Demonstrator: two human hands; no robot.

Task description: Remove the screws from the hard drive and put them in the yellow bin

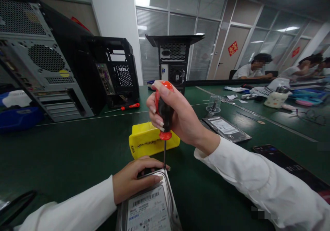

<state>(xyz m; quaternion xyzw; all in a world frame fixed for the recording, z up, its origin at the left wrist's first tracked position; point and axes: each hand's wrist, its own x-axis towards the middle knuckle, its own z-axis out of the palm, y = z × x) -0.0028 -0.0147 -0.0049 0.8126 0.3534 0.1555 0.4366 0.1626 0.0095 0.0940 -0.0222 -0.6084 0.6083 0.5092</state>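
Observation:
A silver hard drive (149, 210) with a white label lies at the near edge of the view. Across its far end rests my left hand (139, 177), thumb on top and fingers over the far edge, gripping it. My right hand (177, 116) is wrapped round the red and black handle of a screwdriver (165, 121), held upright. The shaft runs down to the drive's far right corner, close to my left fingertips; its tip meets that corner, and any screw there is hidden. Just behind stands a yellow bin (144, 140) with small screws inside.
Computer cases (69, 66) stand at the back left, another (172, 59) at centre back. A second screwdriver (130, 106) lies by them. To the right are another hard drive (228, 128), a clear plastic holder (214, 104), a phone (288, 162) and a bottle (277, 96). People sit far right.

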